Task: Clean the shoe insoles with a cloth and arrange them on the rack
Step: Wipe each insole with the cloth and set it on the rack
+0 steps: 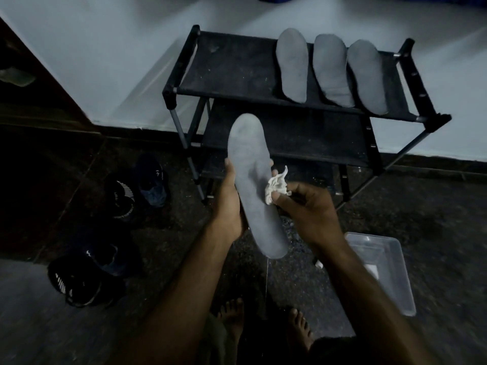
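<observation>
A: Left hand [229, 204] grips the insole [250, 180] from beneath; right hand [307, 206] pinches the cloth [275, 187] against its edge

B: Long strokes toward that thumb; 3 insoles [330, 69] already on the rack [237, 67]

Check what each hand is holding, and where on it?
Left hand grips the grey insole along its left edge, near the middle of its length. Right hand pinches a crumpled white cloth at its lower end, pressed against the insole's right edge.

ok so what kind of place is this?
Probably a home entryway or shoe corner: a black shoe rack against the wall, sneakers on the dark floor, a plastic tub beside bare feet.
</observation>
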A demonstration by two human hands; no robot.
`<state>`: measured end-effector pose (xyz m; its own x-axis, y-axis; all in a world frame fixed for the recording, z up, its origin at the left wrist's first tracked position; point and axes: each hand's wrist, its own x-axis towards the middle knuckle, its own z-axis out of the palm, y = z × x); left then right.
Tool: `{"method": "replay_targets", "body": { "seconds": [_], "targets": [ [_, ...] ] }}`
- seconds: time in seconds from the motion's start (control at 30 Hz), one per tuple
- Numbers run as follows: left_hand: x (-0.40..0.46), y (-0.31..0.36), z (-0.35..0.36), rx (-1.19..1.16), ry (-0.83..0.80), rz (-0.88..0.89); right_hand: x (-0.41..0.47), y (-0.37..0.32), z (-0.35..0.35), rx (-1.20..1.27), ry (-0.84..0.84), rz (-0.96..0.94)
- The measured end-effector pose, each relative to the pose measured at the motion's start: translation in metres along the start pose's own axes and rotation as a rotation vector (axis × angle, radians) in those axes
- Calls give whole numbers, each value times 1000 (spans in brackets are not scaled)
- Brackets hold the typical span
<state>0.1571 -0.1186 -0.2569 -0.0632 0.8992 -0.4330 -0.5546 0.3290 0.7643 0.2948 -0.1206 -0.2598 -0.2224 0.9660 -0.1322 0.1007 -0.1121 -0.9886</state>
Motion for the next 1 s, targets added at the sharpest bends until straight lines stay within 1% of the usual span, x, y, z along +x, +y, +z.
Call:
{"method": "replay_targets", "body": {
  "seconds": [0.07,0.2,0.23,0.37,0.47,0.57,0.7,0.83,1.0],
  "targets": [
    [-6,-8,-9,-4,43,-12,-1,-4,-1,3,37,2],
    [-20,-11,-24,60,2,58,7,-24,-5,33,88,0],
    [-21,-7,-24,72,18,63,10,-30,-5,43,93,-6],
    [-17,33,-15,136,82,135,29,-53,2,119,117,-24],
    [-7,68,-4,150,100,196,48,-71,10,138,144,-50],
    [12,101,6,177,138,230,75,-89,18,123,182,-102],
    [52,143,18,241,169,256,121,-111,23,10,242,-185],
    [95,169,25,284,195,246,170,-122,22,-36,264,-174],
    [144,179,24,339,176,184,229,-107,18,-67,279,-147]
  ]
}}
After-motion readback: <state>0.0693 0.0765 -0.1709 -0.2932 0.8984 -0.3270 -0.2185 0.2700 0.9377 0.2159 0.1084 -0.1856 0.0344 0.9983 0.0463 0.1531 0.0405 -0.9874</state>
